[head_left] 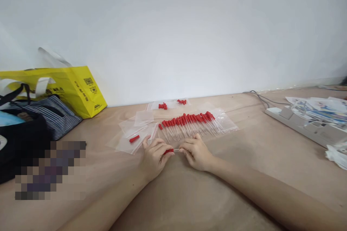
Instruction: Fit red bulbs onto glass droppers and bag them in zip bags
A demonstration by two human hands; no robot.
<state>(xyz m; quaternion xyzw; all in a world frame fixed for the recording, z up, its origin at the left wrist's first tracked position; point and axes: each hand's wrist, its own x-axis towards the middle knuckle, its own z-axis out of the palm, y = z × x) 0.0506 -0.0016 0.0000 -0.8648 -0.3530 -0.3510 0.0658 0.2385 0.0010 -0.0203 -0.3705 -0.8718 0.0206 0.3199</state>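
Note:
Between finger and thumb, my left hand (155, 155) pinches a red rubber bulb (168, 151). My right hand (196, 152) grips a thin clear dropper tube (176, 149), whose end meets the bulb's open end; how deep it sits inside I cannot tell. Just beyond my hands lies a row of droppers with red bulbs (187, 119), tubes pointing toward me, on clear plastic bags (227, 122). A single loose red bulb (134, 139) rests on a zip bag (121, 146) left of my left hand. Two small clusters of red bulbs (163, 106) lie farther back.
At the left stand a yellow bag (78, 90), a striped pouch (58, 115) and a black bag (29, 144). A pixelated object (51, 169) lies nearer. On the right are a white power strip (292, 122), cables and papers (320, 104). A wall (173, 36) rises behind the table.

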